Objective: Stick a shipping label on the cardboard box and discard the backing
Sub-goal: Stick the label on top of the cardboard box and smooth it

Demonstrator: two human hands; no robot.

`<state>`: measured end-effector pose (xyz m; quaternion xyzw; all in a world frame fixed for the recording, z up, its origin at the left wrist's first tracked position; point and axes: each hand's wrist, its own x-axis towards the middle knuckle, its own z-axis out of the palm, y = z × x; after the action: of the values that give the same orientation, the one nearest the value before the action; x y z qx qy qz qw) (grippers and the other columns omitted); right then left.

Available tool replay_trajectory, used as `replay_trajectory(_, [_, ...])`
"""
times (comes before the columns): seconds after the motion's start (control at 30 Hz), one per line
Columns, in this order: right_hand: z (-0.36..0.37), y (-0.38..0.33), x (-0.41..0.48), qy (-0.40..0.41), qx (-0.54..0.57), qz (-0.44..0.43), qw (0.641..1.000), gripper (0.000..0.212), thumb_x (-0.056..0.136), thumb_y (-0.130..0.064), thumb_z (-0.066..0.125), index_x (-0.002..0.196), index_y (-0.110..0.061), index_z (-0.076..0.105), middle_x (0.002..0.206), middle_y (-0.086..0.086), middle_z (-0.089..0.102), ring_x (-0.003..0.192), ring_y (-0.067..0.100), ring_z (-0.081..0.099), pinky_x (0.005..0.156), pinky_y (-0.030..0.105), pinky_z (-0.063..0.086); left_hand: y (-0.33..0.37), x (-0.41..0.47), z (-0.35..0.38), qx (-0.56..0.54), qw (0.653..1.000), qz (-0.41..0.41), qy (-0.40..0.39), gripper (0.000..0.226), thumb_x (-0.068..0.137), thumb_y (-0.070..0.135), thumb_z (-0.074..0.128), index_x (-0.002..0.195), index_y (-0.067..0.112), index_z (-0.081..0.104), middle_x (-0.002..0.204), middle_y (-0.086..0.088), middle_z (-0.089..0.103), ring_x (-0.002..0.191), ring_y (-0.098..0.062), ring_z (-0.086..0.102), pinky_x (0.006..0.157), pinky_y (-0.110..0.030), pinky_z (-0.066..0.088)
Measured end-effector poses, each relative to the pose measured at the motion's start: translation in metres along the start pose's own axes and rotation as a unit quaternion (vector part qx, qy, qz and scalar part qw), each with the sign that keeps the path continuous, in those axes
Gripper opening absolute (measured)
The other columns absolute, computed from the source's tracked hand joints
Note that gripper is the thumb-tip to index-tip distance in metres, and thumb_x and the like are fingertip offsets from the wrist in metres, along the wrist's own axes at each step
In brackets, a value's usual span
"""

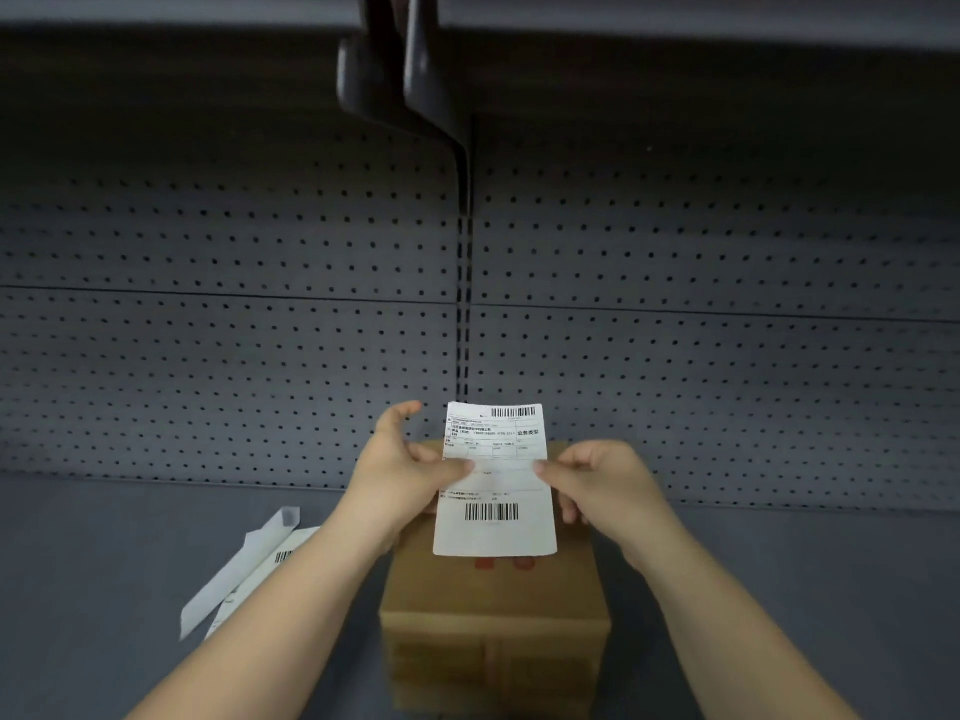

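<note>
Head view, 1 frame. Both hands hold the label [496,478] upright over the far half of the box [493,605], printed face toward the camera, 2 barcodes visible.

Left hand [402,472]: grip closed on the label's left edge at mid-height, thumb on the printed face, other fingers behind. Right hand [597,483]: grip closed on the right edge at the same height, pinching. The label's lower edge hangs just above the box top; cannot tell whether it touches.

Step in hand, judged: peeling. The label is not yet stuck to the box, and the backing looks still attached, though the reverse side is hidden. No split between label and backing is visible at any edge.

Next move calls for: start a corner, separate the 2 layers without curling the sheet, then lay the adhesive side flat on the box top, clear of the red marks [504,563] if they matter. Smooth from 1 edge to avoid bubbles. Backing then needs a place to go; no bin in view.

Surface: the box sits on a grey counter [779,589], matte and bare to the right. Left of the box lie loose paper strips [244,569], 1 printed with a barcode, apart from the box.

Room: grey pegboard [208,330] behind, dim light, a dark bracket [415,80] overhead.
</note>
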<state>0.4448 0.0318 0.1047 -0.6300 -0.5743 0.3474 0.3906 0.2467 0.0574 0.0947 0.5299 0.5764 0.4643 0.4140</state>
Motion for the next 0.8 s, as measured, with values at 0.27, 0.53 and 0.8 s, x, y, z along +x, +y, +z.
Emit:
replay_trajectory(0.27, [0.007,0.006,0.010,0.001,-0.094,-0.009,0.996,0.033,0.083,-0.030,0.067,0.074,0.001,0.064,0.060,0.007,0.058,0.054,0.017,0.052,0.056,0.030,0.041,-0.005,0.002,0.003,0.128,0.991,0.045,0.018,0.080,0.071,0.023,0.081,0.137,0.028,0.036,0.079,-0.011,0.074,0.074,-0.010,0.068,0.061,-0.018,0.040])
replay_trajectory(0.53, [0.014,0.009,0.014,-0.001,-0.134,0.003,0.991,0.035,0.081,-0.029,0.065,0.079,0.006,0.064,0.062,0.009,0.056,0.056,0.018,0.050,0.058,0.031,0.039,-0.013,0.013,0.002,0.153,0.987,0.038,0.002,0.083,0.071,0.023,0.079,0.139,0.028,0.031,0.077,-0.011,0.073,0.073,-0.016,0.069,0.075,-0.033,0.054])
replay_trajectory(0.8, [0.017,0.010,0.015,-0.019,-0.163,0.016,0.986,0.030,0.079,-0.024,0.067,0.074,0.006,0.065,0.058,0.010,0.052,0.052,0.018,0.047,0.055,0.030,0.038,-0.018,0.012,0.005,0.201,0.979,0.031,-0.024,0.083,0.070,0.023,0.074,0.141,0.028,0.030,0.072,-0.005,0.072,0.072,-0.012,0.067,0.075,-0.039,0.057])
